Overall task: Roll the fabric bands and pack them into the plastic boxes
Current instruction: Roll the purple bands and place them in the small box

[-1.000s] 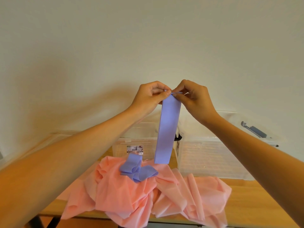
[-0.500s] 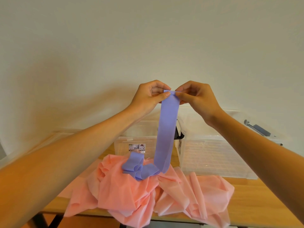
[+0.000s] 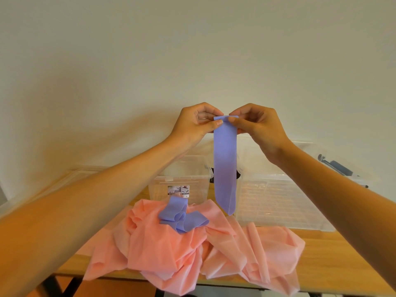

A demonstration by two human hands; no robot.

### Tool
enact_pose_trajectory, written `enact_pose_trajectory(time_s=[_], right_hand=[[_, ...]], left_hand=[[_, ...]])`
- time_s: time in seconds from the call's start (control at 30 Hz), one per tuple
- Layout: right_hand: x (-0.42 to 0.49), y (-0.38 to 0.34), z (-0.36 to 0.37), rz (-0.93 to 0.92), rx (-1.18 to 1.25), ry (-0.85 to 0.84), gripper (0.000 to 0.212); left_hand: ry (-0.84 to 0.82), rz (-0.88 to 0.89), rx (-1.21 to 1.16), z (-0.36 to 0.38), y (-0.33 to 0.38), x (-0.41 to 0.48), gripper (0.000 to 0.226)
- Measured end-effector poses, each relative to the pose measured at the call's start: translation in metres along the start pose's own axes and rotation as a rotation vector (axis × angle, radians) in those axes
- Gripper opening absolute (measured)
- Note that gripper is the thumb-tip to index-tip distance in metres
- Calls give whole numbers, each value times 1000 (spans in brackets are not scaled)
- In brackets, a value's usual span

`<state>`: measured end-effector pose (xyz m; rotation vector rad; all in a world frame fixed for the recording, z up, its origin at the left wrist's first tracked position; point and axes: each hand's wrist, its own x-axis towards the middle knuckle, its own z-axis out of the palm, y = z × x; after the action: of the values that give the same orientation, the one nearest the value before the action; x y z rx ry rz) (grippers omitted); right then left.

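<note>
A lilac fabric band (image 3: 225,166) hangs straight down in the air above the table. My left hand (image 3: 196,123) and my right hand (image 3: 258,123) pinch its top edge from either side, where a small fold shows. The band's lower end hangs free just above a pile of pink fabric bands (image 3: 192,251). A second bunch of lilac band (image 3: 182,217) lies crumpled on top of the pink pile. Behind stand two clear plastic boxes, a small one (image 3: 182,183) at the centre and a larger one (image 3: 278,202) to the right.
The wooden table (image 3: 334,249) carries the pile, which spills over its front edge. A clear lid (image 3: 64,174) lies at the left. A dark tool (image 3: 336,168) rests at the far right behind the larger box. A plain wall rises close behind.
The hanging band's lower end has lifted off the pink pile and now dangles free. Both hands have shifted slightly and folded over the top edge.
</note>
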<state>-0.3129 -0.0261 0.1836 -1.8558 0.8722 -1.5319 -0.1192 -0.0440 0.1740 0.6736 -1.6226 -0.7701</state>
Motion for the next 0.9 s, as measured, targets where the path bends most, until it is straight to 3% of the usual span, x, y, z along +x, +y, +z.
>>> enact_pose_trajectory(time_s=[0.53,0.9], right_hand=[[-1,4,-1,-9,34,29,9],[-3,3,-1,-8,19,-18,6]], left_hand=[[-81,1,-59,-2,6,-1,12],[-36,77,27,3,2,1,8]])
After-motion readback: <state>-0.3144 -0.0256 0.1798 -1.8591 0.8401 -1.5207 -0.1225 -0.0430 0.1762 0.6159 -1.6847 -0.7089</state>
